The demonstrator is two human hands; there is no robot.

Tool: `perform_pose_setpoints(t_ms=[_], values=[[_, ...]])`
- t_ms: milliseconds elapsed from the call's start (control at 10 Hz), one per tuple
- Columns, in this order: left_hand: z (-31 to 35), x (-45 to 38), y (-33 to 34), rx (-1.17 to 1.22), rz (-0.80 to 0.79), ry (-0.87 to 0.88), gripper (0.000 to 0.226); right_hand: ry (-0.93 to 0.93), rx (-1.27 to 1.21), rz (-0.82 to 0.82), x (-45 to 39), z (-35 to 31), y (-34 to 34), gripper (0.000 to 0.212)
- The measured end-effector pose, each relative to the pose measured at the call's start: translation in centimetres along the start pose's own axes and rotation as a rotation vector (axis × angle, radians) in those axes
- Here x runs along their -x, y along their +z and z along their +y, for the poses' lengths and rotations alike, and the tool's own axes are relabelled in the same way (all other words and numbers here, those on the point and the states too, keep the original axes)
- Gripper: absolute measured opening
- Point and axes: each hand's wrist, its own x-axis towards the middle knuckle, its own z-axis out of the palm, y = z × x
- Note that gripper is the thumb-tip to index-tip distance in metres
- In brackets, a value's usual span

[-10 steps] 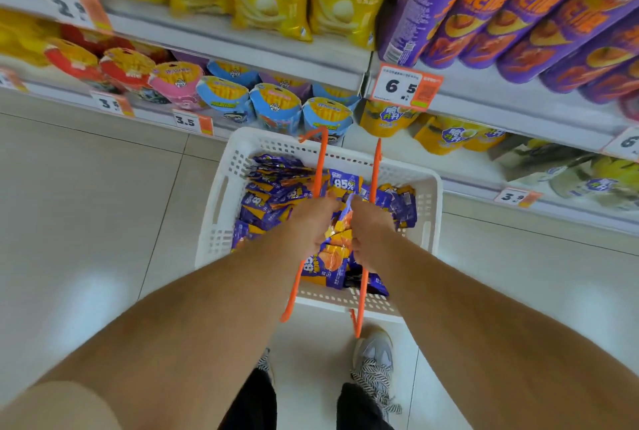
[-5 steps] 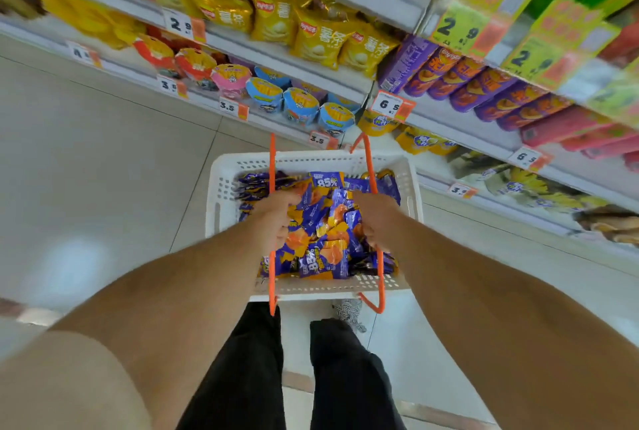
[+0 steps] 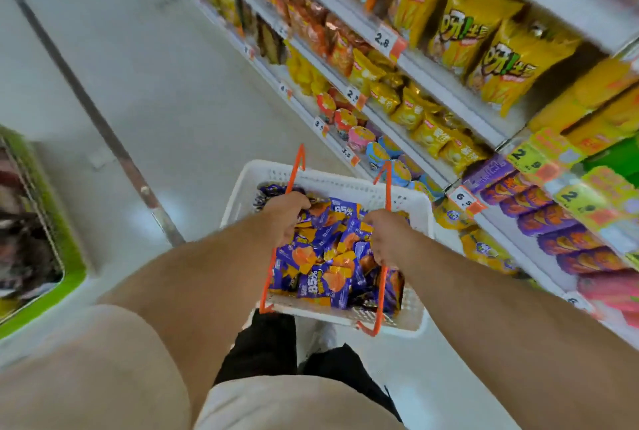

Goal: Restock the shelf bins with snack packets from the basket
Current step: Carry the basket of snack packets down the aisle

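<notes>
The basket (image 3: 238, 187) is white plastic and is held up off the floor (image 3: 155, 84), in the near middle of the view, in front of the person's legs. It is filled almost to the top with snack packets (image 3: 325, 257), which are purple and orange and lie in a loose pile. Two thin orange handles are seen on it. The left handle (image 3: 276, 257) is gripped by the left hand (image 3: 287, 219), whose fingers are curled round it. The right handle (image 3: 383, 277) is gripped by the right hand (image 3: 387, 236) in the same way. One handle is likely held in each hand so that the heavy load is kept level and no packets are spilled. The shelves (image 3: 432, 84) are seen on the right, running from near to far, and are packed with yellow bags (image 3: 477, 28) and purple tubes (image 3: 567, 236). Price tags (image 3: 383, 39) are stuck along their edges. A green bin (image 3: 58, 222) is seen at the far left edge. No packet has been taken out yet, it seems, so the restocking is judged to be at its start. The bins to be filled cannot be told from here.
</notes>
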Motion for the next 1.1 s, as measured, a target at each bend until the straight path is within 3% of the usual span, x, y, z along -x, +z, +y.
perform_pose_setpoints(t_ms=[300,500,700,800,1000,1100], values=[[-7.1,6.1,-10.4,0.281,0.16,0.073,0.023,-0.087,0.382,-0.13,7.7,-1.6,10.2,0.009],[-14.3,10.5,-18.2,0.515,0.268,0.044,0.019,-0.154,0.56,-0.231,12.9,1.2,19.5,0.023],[-23.3,15.6,-27.3,0.852,0.347,0.128,0.031,-0.228,0.736,-0.299,19.4,6.9,30.2,0.015],[-29.1,17.3,-32.6,0.883,0.332,0.128,0.027,-0.254,0.784,-0.31,23.3,11.0,36.2,0.008],[-40.2,18.7,-43.3,0.881,0.36,0.039,0.003,-0.288,0.846,-0.329,30.1,19.1,47.6,0.025],[-44.6,19.1,-48.1,0.9,0.422,0.008,0.006,-0.284,0.906,-0.382,33.1,22.0,52.7,0.022]])
